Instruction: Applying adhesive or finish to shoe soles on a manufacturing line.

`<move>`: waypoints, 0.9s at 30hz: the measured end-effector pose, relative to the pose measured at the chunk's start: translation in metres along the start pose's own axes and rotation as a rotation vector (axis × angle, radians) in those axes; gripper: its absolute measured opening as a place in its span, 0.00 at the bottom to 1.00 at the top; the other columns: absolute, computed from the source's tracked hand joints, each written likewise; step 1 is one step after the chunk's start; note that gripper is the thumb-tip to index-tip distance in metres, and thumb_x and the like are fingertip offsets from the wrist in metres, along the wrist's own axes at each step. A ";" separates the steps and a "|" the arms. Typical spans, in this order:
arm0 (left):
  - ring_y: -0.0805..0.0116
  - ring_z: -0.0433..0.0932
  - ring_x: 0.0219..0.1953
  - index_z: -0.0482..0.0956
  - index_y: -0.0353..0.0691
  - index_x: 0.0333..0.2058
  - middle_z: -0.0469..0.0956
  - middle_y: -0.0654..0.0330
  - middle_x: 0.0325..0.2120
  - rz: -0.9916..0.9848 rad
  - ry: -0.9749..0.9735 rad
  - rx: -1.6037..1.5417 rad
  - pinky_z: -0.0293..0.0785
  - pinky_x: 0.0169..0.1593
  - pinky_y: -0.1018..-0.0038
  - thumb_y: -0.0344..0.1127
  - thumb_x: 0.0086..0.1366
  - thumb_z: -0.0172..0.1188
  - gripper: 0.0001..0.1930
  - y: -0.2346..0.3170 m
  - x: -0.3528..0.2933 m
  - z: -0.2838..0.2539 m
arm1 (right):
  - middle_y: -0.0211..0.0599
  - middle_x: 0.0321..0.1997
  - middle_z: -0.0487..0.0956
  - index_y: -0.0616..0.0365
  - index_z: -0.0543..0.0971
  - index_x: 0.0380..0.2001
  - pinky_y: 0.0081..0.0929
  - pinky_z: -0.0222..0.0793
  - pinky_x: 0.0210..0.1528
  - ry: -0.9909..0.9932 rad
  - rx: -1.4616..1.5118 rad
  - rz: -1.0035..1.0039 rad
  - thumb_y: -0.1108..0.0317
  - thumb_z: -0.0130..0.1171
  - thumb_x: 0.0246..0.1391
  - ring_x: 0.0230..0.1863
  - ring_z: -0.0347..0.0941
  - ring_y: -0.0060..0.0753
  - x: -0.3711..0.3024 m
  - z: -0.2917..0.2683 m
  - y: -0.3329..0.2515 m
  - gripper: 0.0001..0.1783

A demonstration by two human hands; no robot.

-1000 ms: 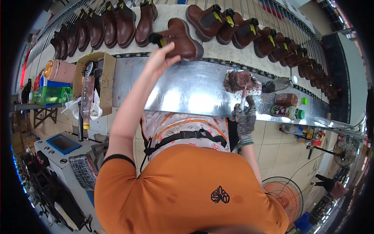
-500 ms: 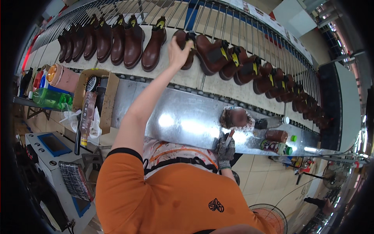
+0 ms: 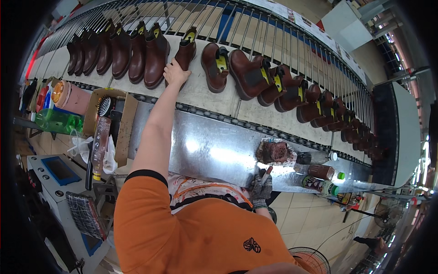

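Note:
My left hand [image 3: 177, 73], bare, is closed around the toe end of a brown ankle boot [image 3: 186, 51] on the conveyor. This boot has a yellow-green patch at its collar. Just right of it, apart from the hand, another brown boot [image 3: 213, 67] rests with its yellow-green patch facing right. Low in front of my body, my right hand [image 3: 261, 186] wears a grey, stained glove. It grips a slim reddish-brown stick [image 3: 267, 173] whose lower part is hidden in the fingers. Beyond that hand sits a wrapped tray [image 3: 262, 154] holding a rough brown mass.
More brown boots [image 3: 120, 52] line the conveyor [image 3: 237, 102] on both sides, several at the right tilted over. On the metal ledge [image 3: 205, 137] lie bottles [image 3: 321, 171]. At the left, a cardboard box [image 3: 125, 130] holds a hairbrush [image 3: 106, 106], beside a green bottle [image 3: 59, 120].
My left hand has let go of the boot on the right and moved left onto the neighbouring boot. My right hand still holds the stick near the ledge.

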State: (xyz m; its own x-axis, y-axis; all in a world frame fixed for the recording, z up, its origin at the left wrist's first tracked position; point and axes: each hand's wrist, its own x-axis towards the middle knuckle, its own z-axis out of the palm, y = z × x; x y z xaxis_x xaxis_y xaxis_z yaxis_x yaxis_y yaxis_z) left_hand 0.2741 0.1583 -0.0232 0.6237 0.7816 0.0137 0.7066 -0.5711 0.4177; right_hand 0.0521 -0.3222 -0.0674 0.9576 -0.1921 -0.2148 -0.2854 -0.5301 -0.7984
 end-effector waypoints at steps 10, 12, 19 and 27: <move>0.48 0.74 0.44 0.68 0.33 0.45 0.74 0.44 0.42 0.138 -0.187 -0.300 0.69 0.49 0.62 0.49 0.30 0.70 0.41 -0.041 -0.110 -0.065 | 0.27 0.27 0.73 0.56 0.71 0.45 0.18 0.65 0.23 -0.075 0.524 0.001 0.73 0.52 0.54 0.22 0.67 0.19 -0.002 0.002 0.012 0.14; 0.47 0.73 0.44 0.69 0.33 0.44 0.74 0.43 0.40 0.191 -0.238 -0.294 0.69 0.48 0.61 0.47 0.30 0.70 0.39 -0.047 -0.162 -0.089 | 0.34 0.29 0.74 0.60 0.73 0.43 0.23 0.67 0.27 -0.068 0.175 -0.002 0.68 0.54 0.52 0.26 0.70 0.23 0.001 -0.002 0.015 0.14; 0.49 0.67 0.46 0.65 0.36 0.49 0.69 0.47 0.41 0.363 -0.202 -0.118 0.66 0.48 0.60 0.46 0.32 0.72 0.43 -0.059 -0.282 -0.087 | 0.49 0.43 0.75 0.57 0.70 0.49 0.36 0.65 0.48 -0.146 -0.160 -0.061 0.57 0.56 0.50 0.46 0.71 0.47 0.002 -0.018 -0.014 0.24; 0.70 0.75 0.40 0.74 0.37 0.44 0.76 0.59 0.35 0.223 -0.537 -0.927 0.68 0.45 0.75 0.37 0.57 0.56 0.17 -0.064 -0.217 -0.091 | 0.51 0.60 0.60 0.61 0.51 0.62 0.33 0.61 0.56 -0.098 -0.061 -0.388 0.67 0.53 0.52 0.56 0.62 0.42 -0.022 -0.033 -0.032 0.37</move>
State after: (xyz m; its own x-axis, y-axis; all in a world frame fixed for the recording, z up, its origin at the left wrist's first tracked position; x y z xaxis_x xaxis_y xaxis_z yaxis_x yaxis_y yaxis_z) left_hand 0.0629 0.0482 0.0294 0.9297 0.3446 -0.1301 0.1742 -0.1001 0.9796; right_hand 0.0390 -0.3279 -0.0184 0.9931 0.1101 0.0409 0.0989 -0.5962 -0.7967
